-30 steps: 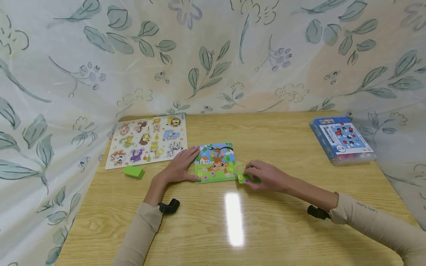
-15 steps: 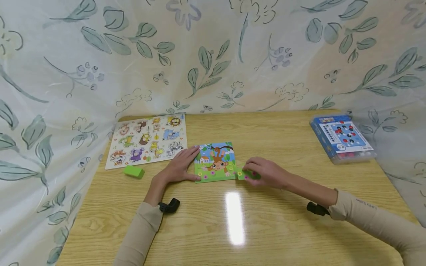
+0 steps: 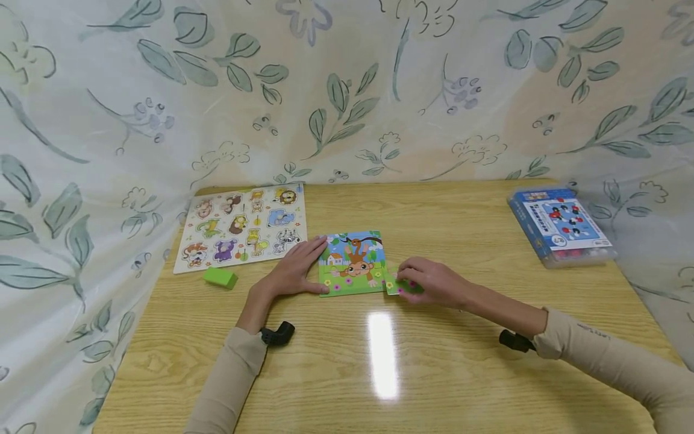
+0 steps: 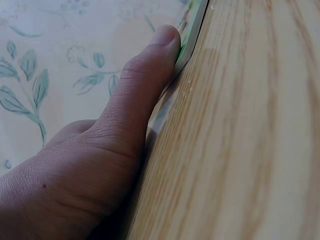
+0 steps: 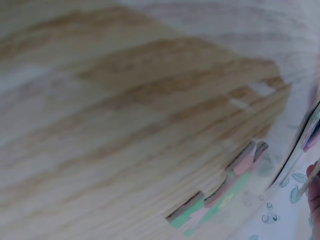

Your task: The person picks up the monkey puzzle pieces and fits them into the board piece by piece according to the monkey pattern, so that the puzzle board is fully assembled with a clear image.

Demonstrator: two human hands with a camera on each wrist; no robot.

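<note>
A square puzzle board with a monkey picture lies mid-table in the head view. My left hand rests along its left side, fingers extended toward the upper corner and thumb at the lower one. The left wrist view shows that thumb laid straight against the board's edge. Just right of the board, my right hand pinches a green flowered puzzle piece, partly hidden under the fingers. In the right wrist view, a green and pink jigsaw shape shows low; fingertips appear at the right edge.
A peg board of animals lies back left, with a green block in front of it. At the back right is a blue boxed set. A patterned curtain hangs behind the wooden table.
The head view has shifted slightly. My right hand and the piece stay beside the board, with only tiny movement. The left hand stays in place on the board.
</note>
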